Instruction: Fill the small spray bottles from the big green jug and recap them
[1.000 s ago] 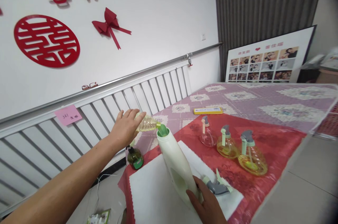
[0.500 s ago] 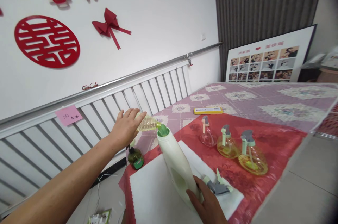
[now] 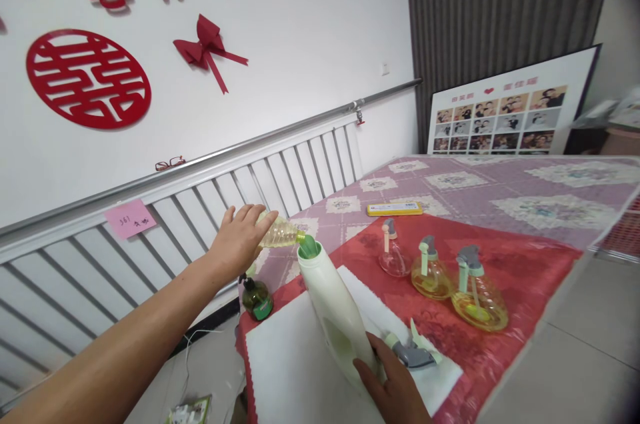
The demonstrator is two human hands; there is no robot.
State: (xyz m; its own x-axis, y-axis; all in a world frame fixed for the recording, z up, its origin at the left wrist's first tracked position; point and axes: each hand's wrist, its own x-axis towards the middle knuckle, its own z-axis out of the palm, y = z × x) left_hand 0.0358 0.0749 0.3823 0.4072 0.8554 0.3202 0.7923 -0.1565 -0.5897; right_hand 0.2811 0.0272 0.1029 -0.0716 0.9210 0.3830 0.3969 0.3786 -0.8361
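My left hand (image 3: 239, 239) is closed round a small clear bottle (image 3: 281, 235) with yellowish liquid, tipped on its side with its neck against a green funnel (image 3: 308, 247). The funnel sits in the mouth of a tall white plastic bottle (image 3: 334, 313). My right hand (image 3: 393, 387) grips the white bottle low on its side, on a white sheet (image 3: 295, 371). A loose grey-green spray head (image 3: 411, 352) lies just beyond that hand.
Three spray bottles (image 3: 479, 293) with yellow liquid stand on the red cloth (image 3: 520, 257) to the right. A small dark green bottle (image 3: 257, 297) sits at the table's left corner. A yellow box (image 3: 394, 209) lies further back. A white radiator (image 3: 150, 231) lines the wall.
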